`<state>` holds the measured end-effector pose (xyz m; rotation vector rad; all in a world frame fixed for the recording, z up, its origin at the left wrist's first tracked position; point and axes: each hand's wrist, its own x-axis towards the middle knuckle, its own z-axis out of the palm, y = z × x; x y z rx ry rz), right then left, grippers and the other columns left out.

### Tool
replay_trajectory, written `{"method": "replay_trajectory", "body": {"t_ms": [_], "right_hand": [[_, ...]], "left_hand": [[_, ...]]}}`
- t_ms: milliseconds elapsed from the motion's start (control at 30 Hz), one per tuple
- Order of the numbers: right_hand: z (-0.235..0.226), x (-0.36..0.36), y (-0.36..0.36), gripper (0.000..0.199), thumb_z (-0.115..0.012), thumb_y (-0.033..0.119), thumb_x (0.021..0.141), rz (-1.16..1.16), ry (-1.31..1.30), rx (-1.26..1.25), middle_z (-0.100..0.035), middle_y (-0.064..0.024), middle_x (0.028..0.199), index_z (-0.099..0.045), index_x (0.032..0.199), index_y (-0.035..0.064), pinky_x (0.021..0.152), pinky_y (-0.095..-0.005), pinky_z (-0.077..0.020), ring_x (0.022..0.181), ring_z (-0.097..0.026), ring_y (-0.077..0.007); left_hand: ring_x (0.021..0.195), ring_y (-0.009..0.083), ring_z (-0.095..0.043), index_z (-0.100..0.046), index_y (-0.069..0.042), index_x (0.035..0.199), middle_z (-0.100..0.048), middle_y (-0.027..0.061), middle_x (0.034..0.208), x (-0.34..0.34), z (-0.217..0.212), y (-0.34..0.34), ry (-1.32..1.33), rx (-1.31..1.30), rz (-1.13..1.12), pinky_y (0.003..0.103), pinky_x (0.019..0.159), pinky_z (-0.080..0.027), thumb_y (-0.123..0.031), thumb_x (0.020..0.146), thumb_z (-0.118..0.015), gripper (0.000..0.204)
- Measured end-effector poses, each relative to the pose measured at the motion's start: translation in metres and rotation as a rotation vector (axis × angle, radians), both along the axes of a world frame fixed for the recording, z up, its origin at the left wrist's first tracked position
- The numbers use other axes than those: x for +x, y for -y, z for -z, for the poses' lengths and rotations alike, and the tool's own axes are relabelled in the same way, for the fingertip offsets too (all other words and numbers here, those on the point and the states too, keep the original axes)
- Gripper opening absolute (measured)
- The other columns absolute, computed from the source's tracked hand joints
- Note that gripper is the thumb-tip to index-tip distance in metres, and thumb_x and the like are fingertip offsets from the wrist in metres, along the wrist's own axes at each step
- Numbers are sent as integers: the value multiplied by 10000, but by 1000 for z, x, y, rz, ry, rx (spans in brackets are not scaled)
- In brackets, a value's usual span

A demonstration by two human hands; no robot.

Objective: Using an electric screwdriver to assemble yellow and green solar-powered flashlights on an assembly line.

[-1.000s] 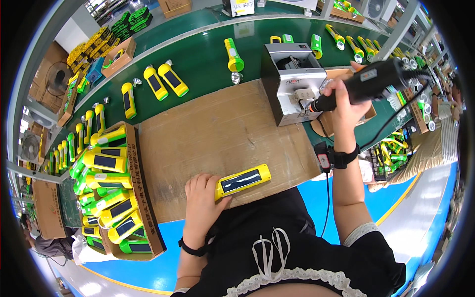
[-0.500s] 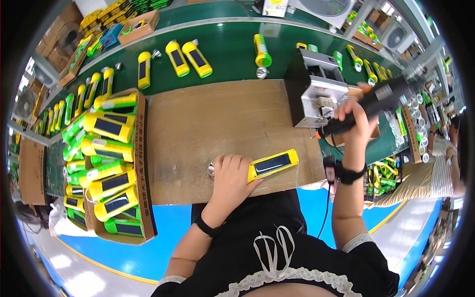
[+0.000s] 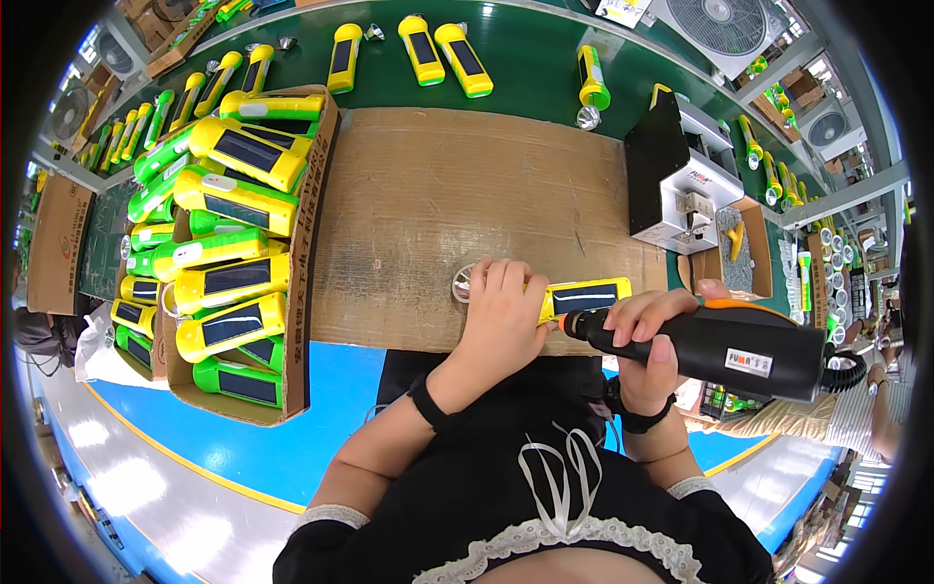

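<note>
My left hand (image 3: 504,316) is closed around a yellow flashlight (image 3: 547,304) with a dark solar panel, lying on a cardboard sheet (image 3: 438,185). Its silver reflector (image 3: 461,282) shows beside my fingers, and my palm hides the flashlight's head end. In my right hand (image 3: 650,336) is a black electric screwdriver (image 3: 705,352) with an orange collar, held nearly level. Its bit points at the flashlight's near side, close to my left fingertips; whether it touches I cannot tell.
At the left, a carton (image 3: 313,209) is heaped with yellow and green flashlights. A black and silver boxy machine (image 3: 681,180) stands at the right, beside a small carton (image 3: 764,248) of grey bits. More flashlights (image 3: 421,54) line the green bench behind. A person (image 3: 837,414) is at far right.
My right hand has brought the screwdriver down and left from beside the machine to the flashlight. My left hand keeps its hold on the flashlight. The whole view has shifted.
</note>
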<state>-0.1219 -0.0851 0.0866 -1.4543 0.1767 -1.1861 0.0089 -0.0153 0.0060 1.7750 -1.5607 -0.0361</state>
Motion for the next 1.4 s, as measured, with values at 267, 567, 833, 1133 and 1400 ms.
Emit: {"method": "replay_trajectory", "body": {"t_ms": [267, 567, 833, 1133, 1400], "right_hand": [[0, 1, 0, 599, -632, 198, 835, 34, 5, -17, -505, -62, 765, -217, 1254, 98, 664, -364, -488, 628, -548, -181], [14, 8, 4, 528, -606, 143, 834, -8, -35, -69, -516, -67, 756, -232, 1203, 90, 661, -361, -493, 631, -557, -187], [17, 19, 2, 525, -648, 172, 819, -1, -47, -147, -494, -61, 723, -293, 1196, 87, 586, -332, -483, 584, -522, -167], [18, 7, 6, 564, -635, 152, 817, 8, -155, -138, -496, -65, 730, -250, 1221, 72, 595, -325, -492, 582, -532, -167], [-55, -63, 79, 662, -602, 136, 820, 365, 359, -158, -483, -49, 710, -215, 1341, 4, 592, -331, -492, 551, -520, -164]], "left_hand": [[953, 306, -468, -562, -59, 957, -497, 118, 944, 2, -1, -2, -4, 1, -2, 475, 886, -335, -190, 557, -775, 472], [935, 309, -480, -569, -57, 935, -493, 110, 913, 1, -1, 3, -18, -27, -15, 476, 896, -351, -144, 539, -764, 450], [934, 331, -476, -559, -44, 930, -490, 129, 913, 1, -3, 1, -42, -10, -11, 466, 893, -358, -98, 552, -707, 409], [943, 329, -471, -559, -46, 941, -490, 131, 928, -1, -7, 1, 1, 18, 6, 448, 863, -363, -142, 589, -723, 400], [942, 325, -461, -591, -62, 988, -484, 127, 952, -5, -18, 0, -15, 143, 0, 433, 836, -362, -220, 604, -788, 459]]}}
